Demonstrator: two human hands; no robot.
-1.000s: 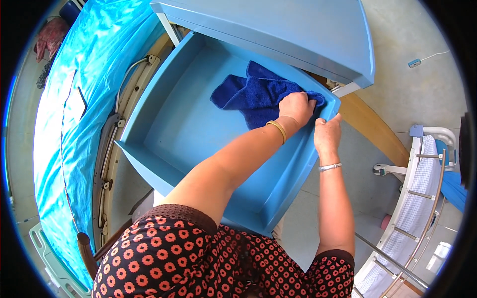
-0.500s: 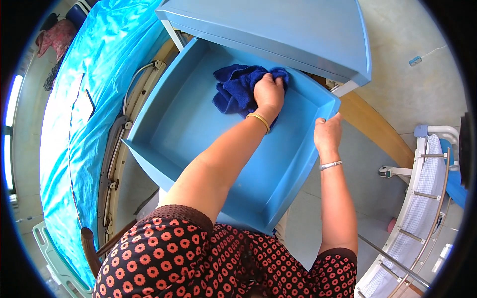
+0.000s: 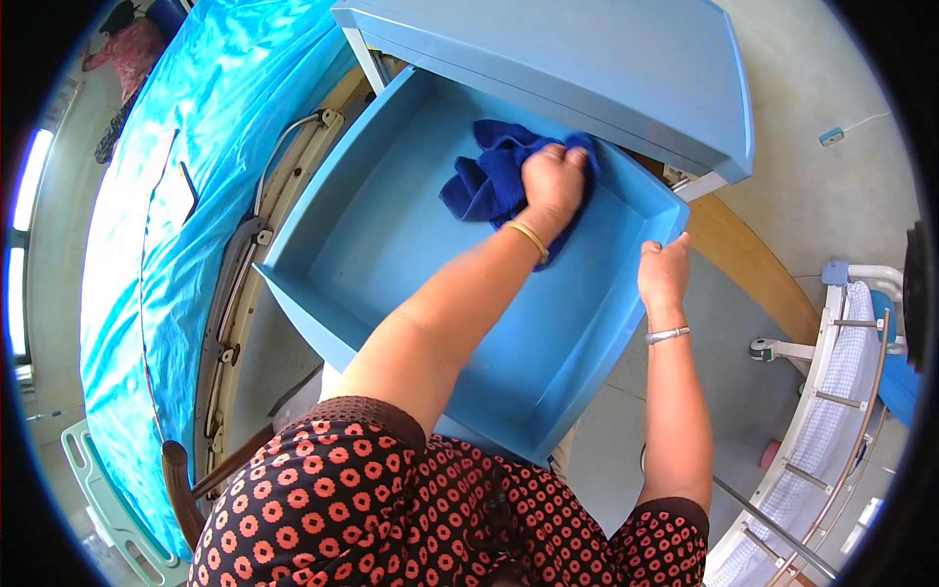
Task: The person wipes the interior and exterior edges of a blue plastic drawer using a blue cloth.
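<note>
My left hand [image 3: 555, 184], with a yellow bangle at the wrist, is closed on a crumpled dark blue towel [image 3: 477, 188]. It presses the towel into the far right part of a light blue drawer [image 3: 362, 181]; part of the towel lies hidden under the hand. The drawer is pulled out from a blue bedside cabinet [image 3: 567, 64]. Around the drawer's right-hand rim, near the far corner, my right hand [image 3: 665, 272] is closed, thumb on top. A silver bracelet sits on that wrist.
To the left stands a bed under a shiny blue cover [image 3: 127, 293], with a wooden chair arm [image 3: 176, 470] nearby. Another bed with metal side rails [image 3: 817, 479] is at the right. A person in a pink top [image 3: 135, 54] is far left.
The whole view has shifted, so the drawer and cabinet sit further right in the picture. The towel's folds have changed slightly under my left hand. My right hand keeps its hold on the rim.
</note>
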